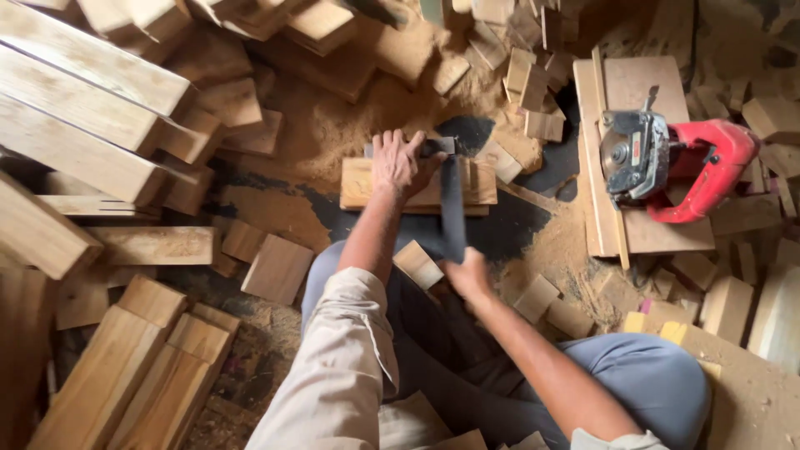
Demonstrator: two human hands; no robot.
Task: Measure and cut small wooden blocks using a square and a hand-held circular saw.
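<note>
A short wooden block point(358, 182) lies flat on the sawdust-covered floor in front of my knees. My left hand point(400, 162) presses down on its top, fingers spread over the far edge. A dark metal try square point(452, 200) lies across the block, its long blade running toward me. My right hand point(467, 273) grips the near end of that blade. The square's short arm shows beside my left fingers at the block's far edge.
A red circular saw point(679, 162) rests on a flat board point(642, 237) at the right. Long timber planks point(75, 125) are stacked at the left, more boards point(142, 367) at the lower left. Small offcuts point(279, 268) and sawdust point(333, 125) cover the floor all around.
</note>
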